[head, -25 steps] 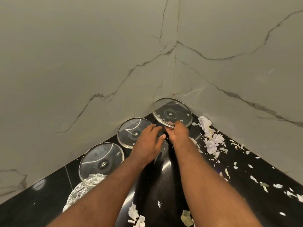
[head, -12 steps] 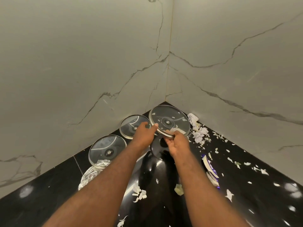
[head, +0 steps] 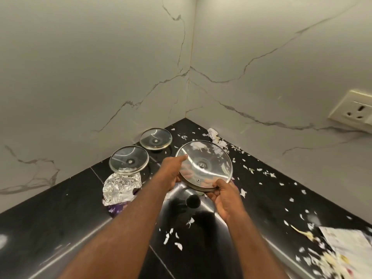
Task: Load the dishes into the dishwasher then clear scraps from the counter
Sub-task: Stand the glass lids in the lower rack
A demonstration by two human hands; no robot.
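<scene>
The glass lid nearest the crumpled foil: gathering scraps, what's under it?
Crumpled foil tucks under the near rim of that glass lid; counter shows through the glass. What the foil covers is hidden.

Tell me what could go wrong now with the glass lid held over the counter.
1. The left hand and right hand grip the large glass lid only at its rim; it might slip and crack on the black counter.
2. Swung leftward, it could strike the nearer small lid, which seems propped on crumpled foil and may slide.
</scene>
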